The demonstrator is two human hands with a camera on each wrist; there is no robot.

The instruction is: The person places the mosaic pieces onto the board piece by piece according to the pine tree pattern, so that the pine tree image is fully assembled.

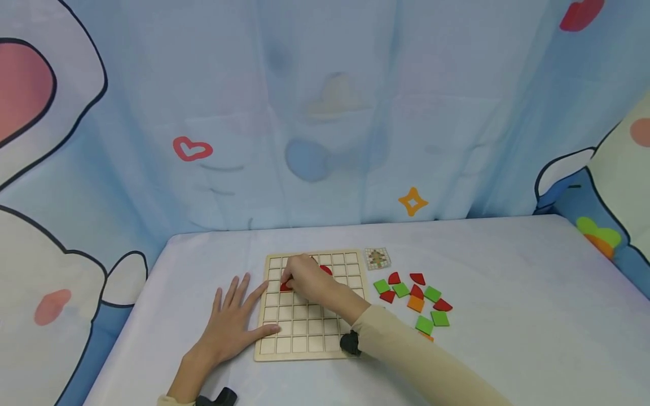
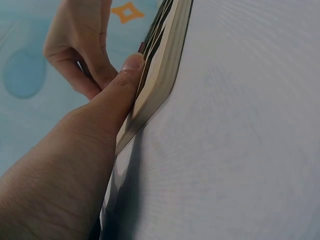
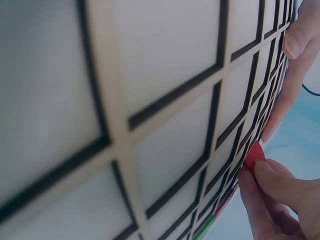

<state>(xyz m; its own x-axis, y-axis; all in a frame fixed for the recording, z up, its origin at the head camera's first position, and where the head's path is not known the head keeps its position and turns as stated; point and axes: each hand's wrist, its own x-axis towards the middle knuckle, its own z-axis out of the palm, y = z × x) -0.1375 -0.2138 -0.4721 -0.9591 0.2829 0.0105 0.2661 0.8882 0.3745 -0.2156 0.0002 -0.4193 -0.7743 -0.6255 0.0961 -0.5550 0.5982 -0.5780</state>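
A wooden grid board [image 1: 291, 344] with square cells lies on the table. My left hand [image 1: 228, 322] is spread at the board's left side, its thumb and index fingertip on the edge; in the left wrist view the thumb [image 2: 117, 92] presses the board's rim. Over the upper left cells, my right hand [image 1: 313, 280] pinches a red piece [image 3: 254, 156] between thumb and fingers. Another red piece [image 1: 326, 270] sits on the board just beyond this hand. A green piece [image 3: 204, 228] shows low in the right wrist view. The right hand hides part of the upper cells.
Right of the board lie several loose pieces: red rounded ones [image 1: 417, 278], green squares [image 1: 424, 324] and orange ones [image 1: 415, 304]. A small patterned card [image 1: 378, 259] lies by the board's upper right corner. A printed curtain [image 1: 330, 141] hangs behind the white table [image 1: 533, 316].
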